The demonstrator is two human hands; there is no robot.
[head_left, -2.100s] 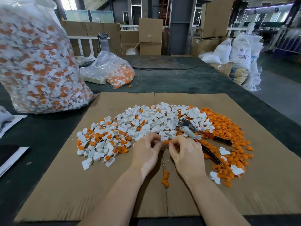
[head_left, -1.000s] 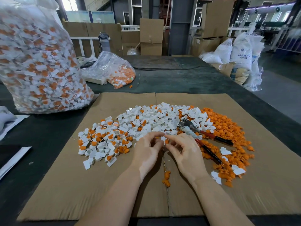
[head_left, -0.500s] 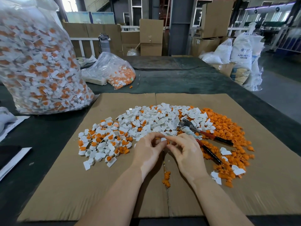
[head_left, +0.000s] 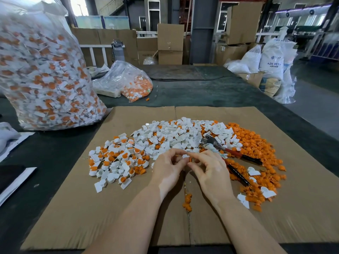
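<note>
Pinching a small white cap (head_left: 185,156) with the left hand (head_left: 167,171), an orange plug (head_left: 190,159) with the right hand (head_left: 211,173), parts touching. Held above mid cardboard sheet (head_left: 91,208), toward the bench's near edge.

Cardboard boxes (head_left: 170,43), grey pillar (head_left: 201,30), daylight.

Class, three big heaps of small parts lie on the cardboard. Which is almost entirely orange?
The right heap: nearly all orange pieces, with only a few white ones. The middle heap is mostly white; the left heap mixes white and orange.
</note>
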